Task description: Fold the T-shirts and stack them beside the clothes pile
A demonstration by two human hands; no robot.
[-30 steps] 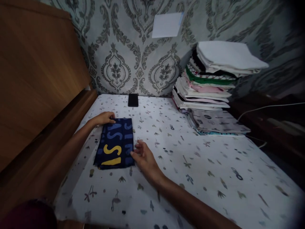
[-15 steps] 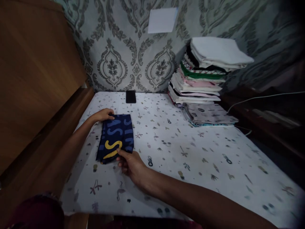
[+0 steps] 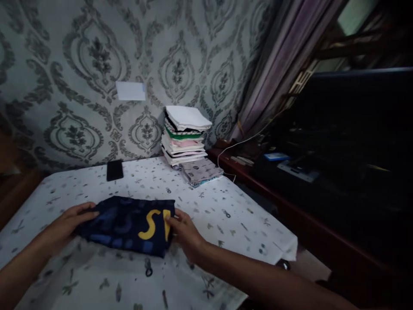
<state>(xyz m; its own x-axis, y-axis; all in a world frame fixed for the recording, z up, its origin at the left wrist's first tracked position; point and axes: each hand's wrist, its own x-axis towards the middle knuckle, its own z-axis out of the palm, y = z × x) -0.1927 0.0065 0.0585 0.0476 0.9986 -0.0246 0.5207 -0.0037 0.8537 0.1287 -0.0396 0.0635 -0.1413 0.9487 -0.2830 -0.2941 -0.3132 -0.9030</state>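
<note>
A folded navy cloth garment with blue and yellow lettering is held between my two hands, close above the white printed sheet. My left hand grips its left end, thumb on top and fingers partly hidden. At the right end my right hand pinches the edge beside the yellow letters, thumb over the cloth. Whether the garment's underside still touches the sheet I cannot tell.
A tall stack of folded clothes stands by the wall, with a lower grey printed pile in front. A black phone-like slab lies on the patterned sheet. On the right are a white cable and a dark red ledge.
The garment has been turned, so its yellow letters now face right, and it looks raised off the sheet. Both hands moved with it. My view has swung to the right.
</note>
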